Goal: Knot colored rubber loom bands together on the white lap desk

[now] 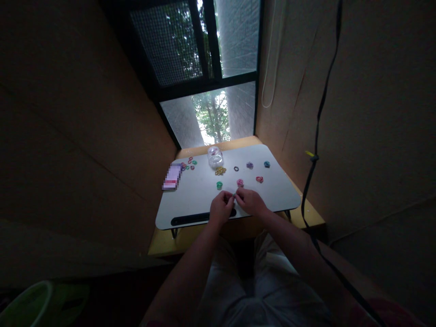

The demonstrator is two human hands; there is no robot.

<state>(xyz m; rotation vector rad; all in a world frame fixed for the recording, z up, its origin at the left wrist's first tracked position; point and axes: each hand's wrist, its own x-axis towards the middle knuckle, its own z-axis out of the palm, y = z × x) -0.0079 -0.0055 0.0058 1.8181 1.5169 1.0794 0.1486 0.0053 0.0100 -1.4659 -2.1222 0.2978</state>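
Two bare hands on my feed, fingertips nearly meeting above the near side of the white folding table (194,195). Left hand (222,207) and right hand (250,200) both pinch, fingers curled in, on a small greenish piece (234,195) caught between them; too small and dim for me to tell whether it's one ring or several. Working it well, I'd judge, calls for light thumb-and-finger pressure, one side steady while the other does the fiddling, wrists low, and the piece turned toward the window light, since the near side is dark. A small soft-looking piece could slip or spring off, so no hard tugging. Position: piece sits right at the fingertips, between the hands. Pink cluster (240,182) lies just beyond the right fingertips, green cluster (220,185) just past the left hand, red cluster (259,179) farther to the right. Yellow cluster (220,171) lies beyond the green one, just in front of the clear jar (215,158). Loose mixed rings (190,160) sit well apart, far left.
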